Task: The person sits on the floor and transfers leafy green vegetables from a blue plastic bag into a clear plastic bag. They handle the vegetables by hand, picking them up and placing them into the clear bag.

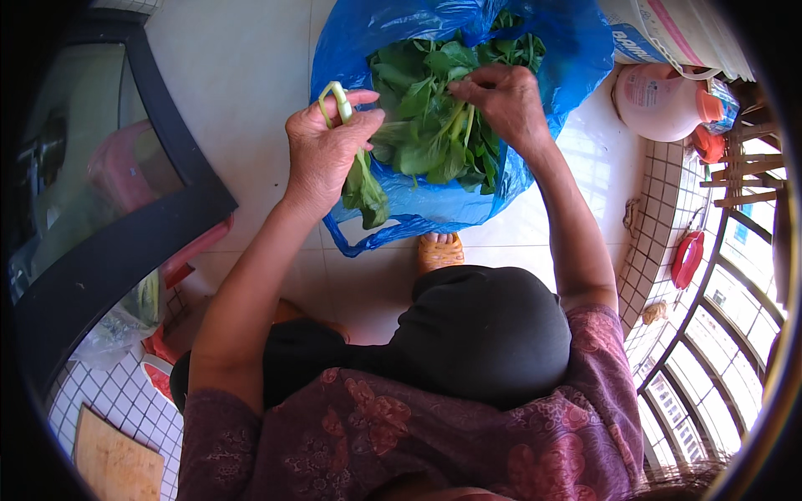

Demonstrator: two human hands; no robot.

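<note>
My left hand (329,147) is closed around a leafy green stalk (365,191), its pale cut stem pointing up past the thumb and its leaf hanging down. A blue plastic bag (432,203) lies open on the floor before me, with a heap of leafy greens (416,134) in it. Over the right part of the heap is my right hand (507,103), thumb and forefinger brought together at the leaves and stems. Whether something is pinched between those fingertips cannot be made out.
A dark-framed glass door (210,200) stands at the left. At upper right are a pink-white plastic jug (658,103) and a white bucket (689,37). My slippered foot (440,253) is just below the bag. A wooden board (119,460) leans at lower left.
</note>
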